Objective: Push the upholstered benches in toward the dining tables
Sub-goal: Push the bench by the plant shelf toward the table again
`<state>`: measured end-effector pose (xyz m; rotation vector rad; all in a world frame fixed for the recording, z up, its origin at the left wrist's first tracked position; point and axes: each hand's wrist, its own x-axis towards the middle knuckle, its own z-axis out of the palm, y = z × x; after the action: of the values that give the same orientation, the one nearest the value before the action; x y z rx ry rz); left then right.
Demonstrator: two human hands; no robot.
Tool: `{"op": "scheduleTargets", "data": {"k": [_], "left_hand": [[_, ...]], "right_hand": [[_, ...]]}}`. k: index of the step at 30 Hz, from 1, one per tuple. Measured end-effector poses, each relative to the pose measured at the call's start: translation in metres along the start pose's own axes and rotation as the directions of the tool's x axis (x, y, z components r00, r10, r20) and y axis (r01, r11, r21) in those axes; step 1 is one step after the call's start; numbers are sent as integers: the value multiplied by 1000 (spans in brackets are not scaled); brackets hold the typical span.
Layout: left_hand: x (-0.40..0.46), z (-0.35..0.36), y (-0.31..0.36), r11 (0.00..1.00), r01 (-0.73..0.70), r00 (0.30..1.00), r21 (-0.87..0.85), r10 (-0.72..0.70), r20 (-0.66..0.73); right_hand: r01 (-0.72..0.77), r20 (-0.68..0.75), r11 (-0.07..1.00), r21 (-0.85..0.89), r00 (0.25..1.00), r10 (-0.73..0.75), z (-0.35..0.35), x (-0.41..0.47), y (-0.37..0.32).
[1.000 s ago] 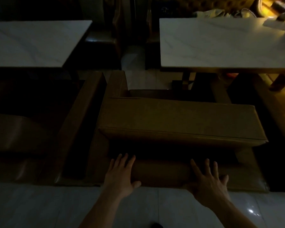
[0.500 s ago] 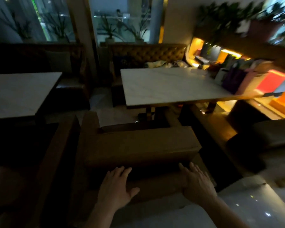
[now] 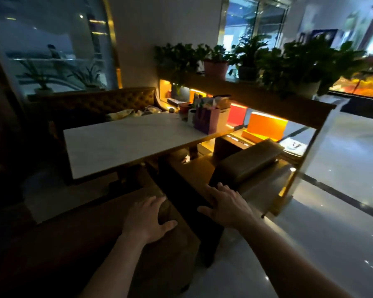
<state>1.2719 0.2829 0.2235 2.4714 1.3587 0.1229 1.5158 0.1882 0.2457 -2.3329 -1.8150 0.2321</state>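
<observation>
The room is dim. A white marble-topped dining table stands ahead of me. A brown upholstered bench fills the lower left, and my left hand lies flat on its right end with fingers spread. A second brown bench sits to the right of the table, its padded back angled away. My right hand rests open against the near end of that bench. A dark gap runs between the two benches.
A tufted booth sofa lines the far side of the table. Paper bags stand on the table's right end. A lit shelf divider topped with potted plants borders the right. Glossy tile floor stretches right.
My view has swung up and to the right, from looking down on one bench to facing the table and shelf. My right hand has shifted onto the right-hand bench.
</observation>
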Motion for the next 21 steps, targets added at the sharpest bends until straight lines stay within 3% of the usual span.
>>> {"op": "scheduleTargets", "data": {"k": [6, 12, 21], "left_hand": [[69, 10, 130, 997, -70, 997, 24, 71, -39], [124, 49, 249, 993, -95, 995, -77, 92, -43], [237, 143, 335, 993, -49, 995, -109, 58, 85]], "right_hand": [[-64, -52, 998, -1, 997, 64, -58, 0, 136], [-144, -71, 988, -47, 987, 141, -85, 1, 267], [-231, 4, 973, -23, 973, 231, -57, 65, 408]]}}
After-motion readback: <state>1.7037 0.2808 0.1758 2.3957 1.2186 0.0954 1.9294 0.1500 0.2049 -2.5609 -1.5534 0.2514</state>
